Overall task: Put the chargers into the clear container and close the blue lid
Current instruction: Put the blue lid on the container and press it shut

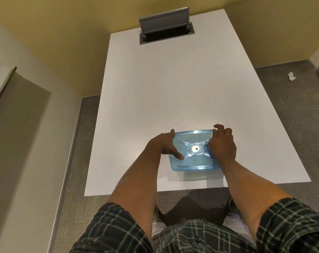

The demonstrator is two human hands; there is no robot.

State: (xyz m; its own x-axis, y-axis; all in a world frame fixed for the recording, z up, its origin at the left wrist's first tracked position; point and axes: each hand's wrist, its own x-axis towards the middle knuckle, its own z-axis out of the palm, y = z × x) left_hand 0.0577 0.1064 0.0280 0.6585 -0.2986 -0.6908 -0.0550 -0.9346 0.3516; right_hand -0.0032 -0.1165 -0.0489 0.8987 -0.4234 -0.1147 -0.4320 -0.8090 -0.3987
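Pressing one blue lid: left hand, right hand.

A single wide-angle view looks steeply down and forward from head height, close above the near edge of the white counter. It faces along the counter's length toward the yellow wall; straight lines bow toward the frame edges. Both forearms enter from the bottom, and the grey floor shows on either side, seemingly carpet.
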